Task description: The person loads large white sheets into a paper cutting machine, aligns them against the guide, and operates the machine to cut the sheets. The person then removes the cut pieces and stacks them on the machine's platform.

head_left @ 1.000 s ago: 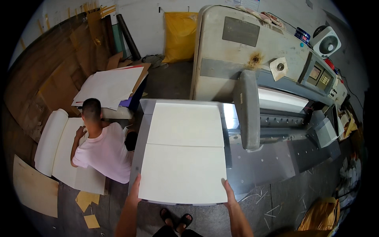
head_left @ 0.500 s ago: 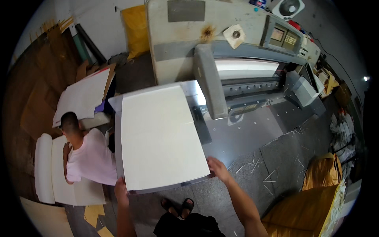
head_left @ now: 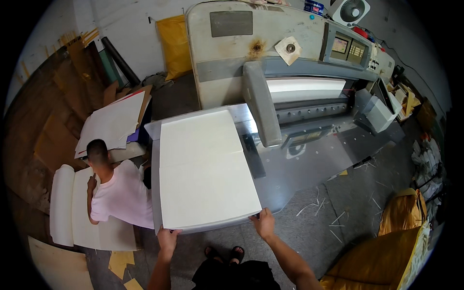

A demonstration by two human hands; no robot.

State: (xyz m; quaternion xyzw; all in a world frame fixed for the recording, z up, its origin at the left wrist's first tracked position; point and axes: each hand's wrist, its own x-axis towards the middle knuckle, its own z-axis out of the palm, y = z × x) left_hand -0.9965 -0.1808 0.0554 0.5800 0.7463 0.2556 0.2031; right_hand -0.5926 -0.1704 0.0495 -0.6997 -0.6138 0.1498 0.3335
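A stack of large cream paper sheets (head_left: 205, 188) lies on the metal side table of a paper-cutting machine, in front of me. A faint crease or seam crosses it near the middle. At its near left corner my left hand (head_left: 167, 239) grips the edge, fingers and thumb closed on the paper. My right hand (head_left: 263, 224) pinches the near right corner, with the fingers partly hidden at the edge. Beyond the stack's right side, a dark flat strip (head_left: 253, 155) is set on the metal table (head_left: 285, 176).
The grey cutter (head_left: 222, 53) stands behind the table, its padded arm (head_left: 261, 104) jutting toward me. A co-worker in a pink shirt (head_left: 121, 193) bends over large sheets at left. Paper strips (head_left: 337, 218) litter the floor; a yellow sack (head_left: 372, 263) sits at lower right.
My left hand has moved from beside the near left corner onto the near edge. My right hand has shifted from the right side to the near right corner. The view has shifted slightly.
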